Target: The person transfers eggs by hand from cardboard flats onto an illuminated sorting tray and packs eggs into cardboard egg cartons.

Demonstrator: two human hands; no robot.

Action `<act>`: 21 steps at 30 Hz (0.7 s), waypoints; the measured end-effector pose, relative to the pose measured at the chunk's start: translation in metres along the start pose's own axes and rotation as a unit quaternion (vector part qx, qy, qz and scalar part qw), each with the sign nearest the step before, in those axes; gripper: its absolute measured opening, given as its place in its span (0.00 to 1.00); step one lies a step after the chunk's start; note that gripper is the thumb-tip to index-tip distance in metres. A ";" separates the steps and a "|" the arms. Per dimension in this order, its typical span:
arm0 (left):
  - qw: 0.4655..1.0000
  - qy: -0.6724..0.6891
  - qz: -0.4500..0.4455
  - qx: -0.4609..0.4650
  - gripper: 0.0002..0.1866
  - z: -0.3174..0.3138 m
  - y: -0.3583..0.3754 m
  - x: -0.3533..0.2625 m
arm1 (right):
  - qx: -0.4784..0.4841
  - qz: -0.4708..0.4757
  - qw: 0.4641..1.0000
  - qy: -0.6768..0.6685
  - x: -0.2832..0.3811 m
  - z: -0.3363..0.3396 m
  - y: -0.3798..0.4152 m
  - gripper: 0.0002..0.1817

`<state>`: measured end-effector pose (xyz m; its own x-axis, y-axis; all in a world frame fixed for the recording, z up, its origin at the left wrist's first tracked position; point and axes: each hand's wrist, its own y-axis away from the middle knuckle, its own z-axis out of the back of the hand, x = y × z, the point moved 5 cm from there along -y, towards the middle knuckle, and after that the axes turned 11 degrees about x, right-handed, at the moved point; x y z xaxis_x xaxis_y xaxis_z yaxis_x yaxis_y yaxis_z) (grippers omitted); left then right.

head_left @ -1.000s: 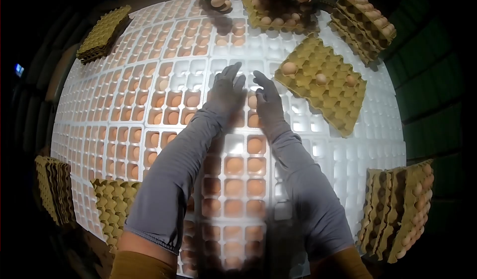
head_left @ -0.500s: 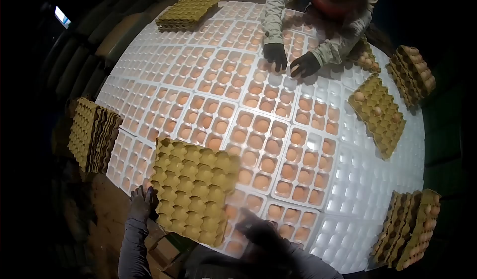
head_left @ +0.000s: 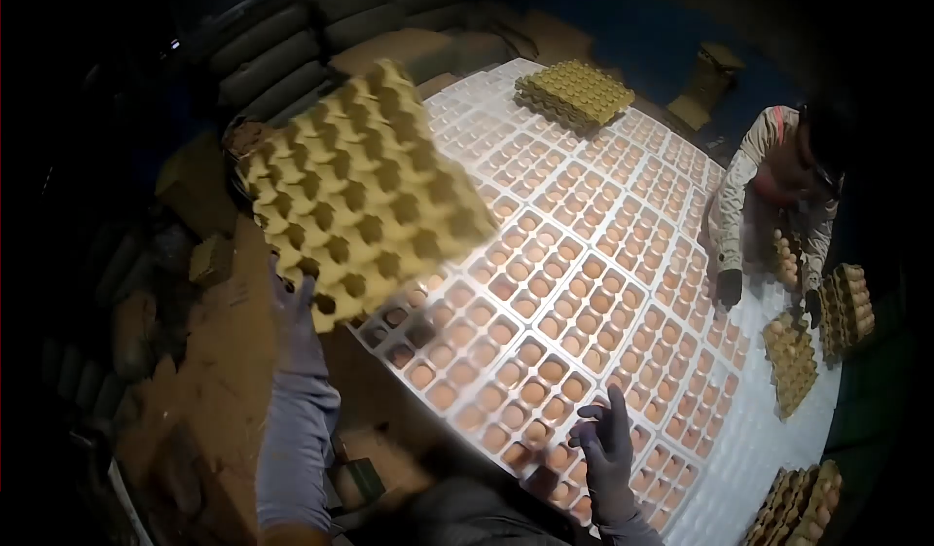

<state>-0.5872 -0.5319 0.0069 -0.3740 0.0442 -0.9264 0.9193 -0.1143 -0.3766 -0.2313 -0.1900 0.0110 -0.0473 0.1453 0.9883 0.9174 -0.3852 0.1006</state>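
Observation:
My left hand point(head_left: 295, 298), gloved, grips the lower left edge of a yellow egg tray point(head_left: 360, 196), which is raised and tilted over the left side of the table. No eggs show in its cups. My right hand point(head_left: 608, 441), in a dark glove, hovers above the near part of the table with its fingers apart and nothing in it. Beneath and around both hands lie white plastic trays point(head_left: 530, 332) with brown eggs in their cells.
A stack of yellow egg trays point(head_left: 574, 93) stands at the far edge. On the right, a co-worker's gloved hand point(head_left: 729, 287) is over the table, near trays holding eggs point(head_left: 846, 312). Another tray stack point(head_left: 793, 507) is at the near right. Sacks point(head_left: 263, 54) lie beyond the table.
The yellow tray has been lifted off the white trays and moved left in my left hand. My right hand has come away from the tray area. The view has turned left.

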 end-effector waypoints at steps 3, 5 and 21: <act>0.958 -0.221 0.126 -0.132 0.33 0.095 -0.095 0.105 | 0.024 -0.076 0.996 -0.044 -0.013 -0.023 0.010 0.38; 0.911 -0.314 0.241 -0.116 0.30 0.119 -0.126 0.169 | 0.029 -0.124 0.991 -0.047 -0.024 -0.028 0.020 0.37; 0.963 -0.240 -0.042 0.115 0.26 -0.134 -0.038 0.094 | -0.030 -0.152 0.987 0.037 -0.050 0.025 0.114 0.35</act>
<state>-0.6410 -0.3905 -0.0657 -0.5099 -0.3947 -0.7644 0.8526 -0.3500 -0.3881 -0.1142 -0.2181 -0.0295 -0.3485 0.1958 0.9166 0.8315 -0.3868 0.3987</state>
